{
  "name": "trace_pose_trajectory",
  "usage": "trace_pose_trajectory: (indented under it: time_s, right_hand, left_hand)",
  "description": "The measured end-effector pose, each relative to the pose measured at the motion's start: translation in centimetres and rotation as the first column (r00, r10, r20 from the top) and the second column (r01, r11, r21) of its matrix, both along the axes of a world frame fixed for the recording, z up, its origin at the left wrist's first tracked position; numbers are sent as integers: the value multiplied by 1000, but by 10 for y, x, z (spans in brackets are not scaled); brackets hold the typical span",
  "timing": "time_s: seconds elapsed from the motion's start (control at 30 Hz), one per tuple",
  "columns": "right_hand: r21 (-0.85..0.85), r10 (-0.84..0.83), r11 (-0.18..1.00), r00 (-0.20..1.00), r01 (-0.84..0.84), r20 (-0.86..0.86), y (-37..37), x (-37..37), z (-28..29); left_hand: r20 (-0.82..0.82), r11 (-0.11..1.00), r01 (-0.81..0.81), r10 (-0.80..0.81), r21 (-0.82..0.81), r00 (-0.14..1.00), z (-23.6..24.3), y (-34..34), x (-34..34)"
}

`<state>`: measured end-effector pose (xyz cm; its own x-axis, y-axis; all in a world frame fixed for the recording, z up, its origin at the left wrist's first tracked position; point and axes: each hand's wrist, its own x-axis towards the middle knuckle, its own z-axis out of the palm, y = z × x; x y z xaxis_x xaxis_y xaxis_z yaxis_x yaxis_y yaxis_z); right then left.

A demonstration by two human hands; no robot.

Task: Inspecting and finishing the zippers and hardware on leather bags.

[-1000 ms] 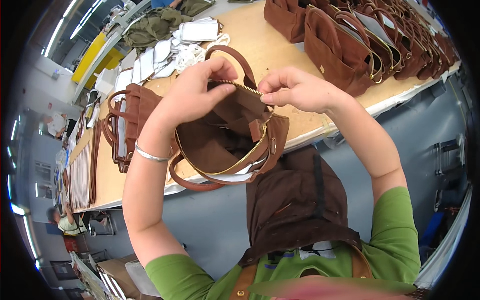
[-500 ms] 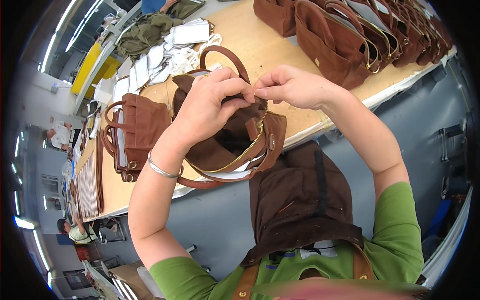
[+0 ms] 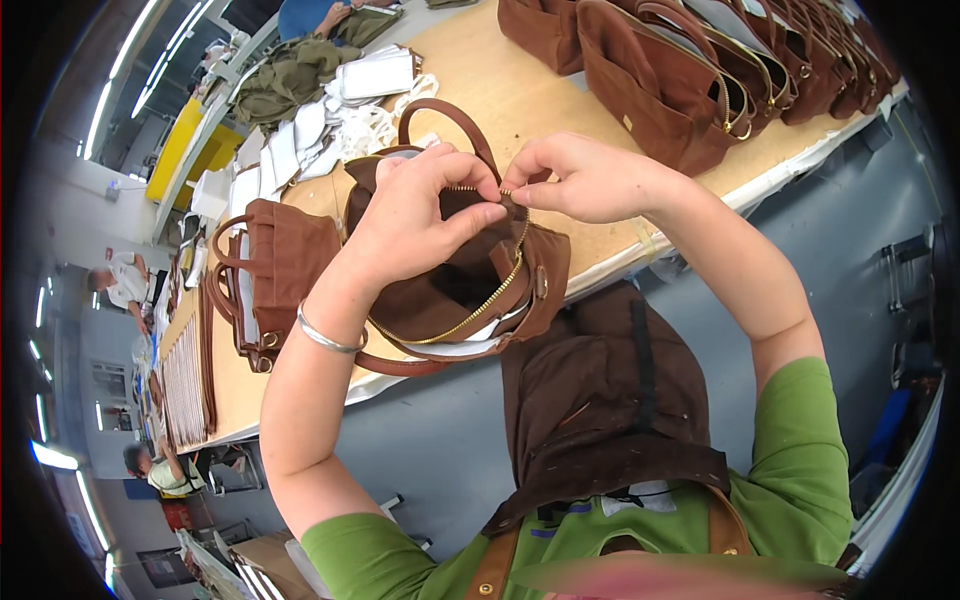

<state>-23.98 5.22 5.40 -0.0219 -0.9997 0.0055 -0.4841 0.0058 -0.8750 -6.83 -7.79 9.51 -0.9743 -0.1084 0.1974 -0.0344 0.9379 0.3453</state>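
Brown handbag (image 3: pixel 465 285) sitting with its mouth wide at the work table's (image 3: pixel 545 105) near edge

At the left end of the work table, a stack of long, thin pieces (image 3: pixel 186 390) is lying near the front edge. Just to its right on the table, a second handbag (image 3: pixel 290 255) is sitting, its handles pointing toward the table's left end. Beyond it, on the table's far side, crumpled olive fabric (image 3: pixel 285 82) and a loose heap of white pieces (image 3: pixel 372 77) are lying side by side.

Over the table's front half, our left hand (image 3: pixel 410 208) is curving thumb and forefinger about the brown handbag's rear zip edge; a gap is showing between the tips, and we are not able to make out whether they are pressing on it. Below, the brown handbag's gold zip (image 3: pixel 519 261) is standing undone, and one handle is drooping at the table's edge. Our right hand (image 3: pixel 592 180) is pinching that rear edge between thumb and forefinger, close beside the left fingertips.

Along the table's right part, more brown handbags (image 3: pixel 675 100) are standing packed in a row.
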Motion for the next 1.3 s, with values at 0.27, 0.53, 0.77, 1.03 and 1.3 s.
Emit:
trace_pose_trajectory:
  time_s: [0.27,0.53,0.77,1.03,1.3]
  right_hand:
    - [8,25,1000,992,-24,-122,0,-2,8]
    - [27,43,999,997,-41,-68,1,-6,13]
    - [34,18,999,998,-16,-58,5,-4,16]
    - [-3,31,999,994,-32,-108,1,-8,6]
    - [-97,-65,994,975,46,-213,1,5,-7]
  left_hand:
    - [94,990,-124,117,73,989,1,9,-2]
    - [22,985,-52,49,166,999,-8,2,-1]
    - [-42,979,-54,64,197,997,-10,4,-1]
    - [16,985,-145,144,90,989,-2,15,-3]
    - [19,997,-34,33,75,999,-8,11,-4]
